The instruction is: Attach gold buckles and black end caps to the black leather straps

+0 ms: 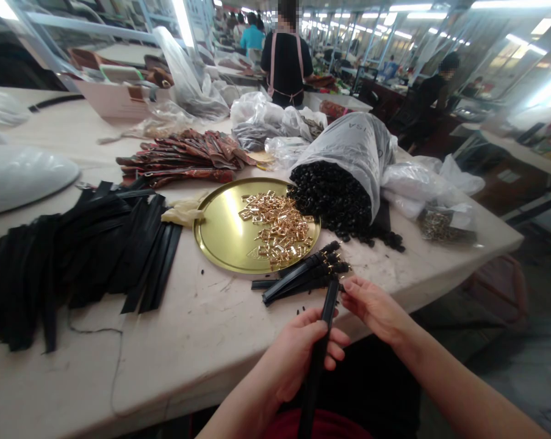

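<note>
A long black strap [320, 356] runs through my left hand [309, 344], thumb on top and fingers curled beneath. At its upper end, just past the table edge, my right hand [365, 303] pinches with thumb and forefinger; whatever small part sits between those fingertips is too hidden to name. Beyond the hands lies a small stack of black straps [298, 277] with gold-coloured metal at their ends. Behind it a round gold tray [215, 247] carries a heap of gold buckles [279, 225].
A tipped plastic bag [348, 143] spills small black pieces [330, 198] beside the tray. At left lies a big pile of black strips [101, 244]. Brown-red patterned strips [188, 152] and plastic bags [257, 116] sit farther back. A person in an apron [287, 58] stands beyond the table [188, 341].
</note>
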The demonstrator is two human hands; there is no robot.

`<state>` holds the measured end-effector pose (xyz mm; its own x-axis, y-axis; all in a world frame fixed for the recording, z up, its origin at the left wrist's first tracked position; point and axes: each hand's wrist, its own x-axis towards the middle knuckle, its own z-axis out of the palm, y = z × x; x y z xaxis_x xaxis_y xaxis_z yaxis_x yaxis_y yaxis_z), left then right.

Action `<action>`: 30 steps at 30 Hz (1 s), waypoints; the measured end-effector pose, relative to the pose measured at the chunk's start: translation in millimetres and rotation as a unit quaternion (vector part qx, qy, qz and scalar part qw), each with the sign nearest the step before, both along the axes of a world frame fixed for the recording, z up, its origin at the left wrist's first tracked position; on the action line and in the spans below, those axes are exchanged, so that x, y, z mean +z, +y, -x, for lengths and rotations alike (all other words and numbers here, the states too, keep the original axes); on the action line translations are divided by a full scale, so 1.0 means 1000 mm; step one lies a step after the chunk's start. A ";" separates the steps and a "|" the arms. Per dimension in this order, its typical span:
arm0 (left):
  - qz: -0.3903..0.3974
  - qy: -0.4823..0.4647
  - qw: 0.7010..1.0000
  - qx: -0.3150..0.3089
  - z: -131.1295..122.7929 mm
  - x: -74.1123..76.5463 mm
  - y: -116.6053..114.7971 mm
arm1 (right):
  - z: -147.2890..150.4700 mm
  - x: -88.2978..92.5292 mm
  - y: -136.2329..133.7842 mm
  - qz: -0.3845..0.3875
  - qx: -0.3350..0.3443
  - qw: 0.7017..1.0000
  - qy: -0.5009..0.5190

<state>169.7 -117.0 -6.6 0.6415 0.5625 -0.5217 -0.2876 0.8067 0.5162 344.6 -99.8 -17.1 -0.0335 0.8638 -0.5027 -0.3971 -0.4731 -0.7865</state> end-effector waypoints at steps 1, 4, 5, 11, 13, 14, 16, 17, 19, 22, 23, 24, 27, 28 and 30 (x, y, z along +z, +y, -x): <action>-0.004 0.000 1.000 0.002 0.000 -0.001 0.000 | 0.001 0.001 0.000 0.011 -0.001 1.000 0.003; -0.012 0.002 1.000 0.006 0.001 -0.004 0.002 | 0.004 0.001 0.001 0.032 -0.016 0.999 0.011; -0.013 0.002 1.000 0.006 0.001 -0.004 0.002 | 0.005 0.001 0.002 0.036 -0.022 0.999 0.009; -0.015 0.012 1.000 0.010 0.004 -0.007 0.004 | 0.005 -0.002 0.004 0.012 -0.022 1.000 -0.008; -0.033 0.037 0.998 0.023 0.006 -0.006 0.004 | 0.004 -0.001 0.004 0.004 -0.033 0.999 0.004; -0.045 0.055 0.997 0.031 0.006 -0.006 0.004 | 0.003 0.001 0.004 0.005 -0.038 0.999 0.009; -0.068 0.080 0.994 0.036 0.006 -0.007 0.004 | 0.002 0.003 0.002 0.015 -0.041 0.999 0.014; -0.072 0.085 0.993 0.028 0.006 -0.008 0.003 | 0.002 0.005 0.001 0.020 -0.039 0.999 0.015; -0.065 0.083 0.994 0.005 0.004 -0.009 0.002 | 0.003 0.006 -0.003 0.026 -0.033 0.999 0.016; -0.037 0.081 0.996 -0.019 0.001 -0.011 0.000 | 0.004 0.006 -0.009 0.026 -0.031 0.999 0.008; -0.032 0.084 0.996 -0.019 0.000 -0.012 -0.001 | 0.004 0.006 -0.010 0.023 -0.030 0.999 0.001; -0.030 0.087 0.996 -0.020 -0.001 -0.012 -0.002 | 0.005 0.005 -0.012 0.016 -0.028 0.999 -0.009; -0.028 0.082 0.996 -0.031 -0.003 -0.011 -0.006 | 0.005 0.005 -0.016 -0.022 -0.011 0.998 -0.055; -0.028 0.079 0.996 -0.037 -0.004 -0.011 -0.008 | 0.005 0.005 -0.017 -0.039 -0.005 0.996 -0.081; -0.034 0.074 0.996 -0.048 -0.004 -0.012 -0.010 | 0.004 0.008 -0.020 -0.072 0.008 0.984 -0.161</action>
